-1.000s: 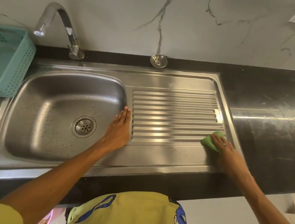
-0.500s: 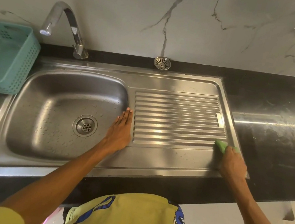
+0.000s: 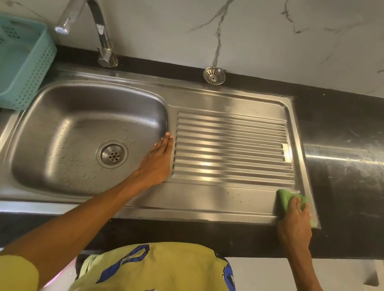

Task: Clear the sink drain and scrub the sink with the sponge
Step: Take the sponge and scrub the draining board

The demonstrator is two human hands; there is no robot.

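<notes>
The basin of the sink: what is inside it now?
Inside the basin only water drops and the open drain show. The strainer lies outside, on the counter by the wall. The left hand covers part of the rim.

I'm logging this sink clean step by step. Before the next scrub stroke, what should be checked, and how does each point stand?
1. Sponge gripped by right hand: ok.
2. Sponge on the steel, at the drainboard's near right corner: ok.
3. Left hand flat between basin and drainboard, clear of the sponge: ok.
4. Strainer out, lying on the counter by the wall: ok.
5. Drain free of debris: ok.
6. Soap on sponge: cannot tell.
</notes>
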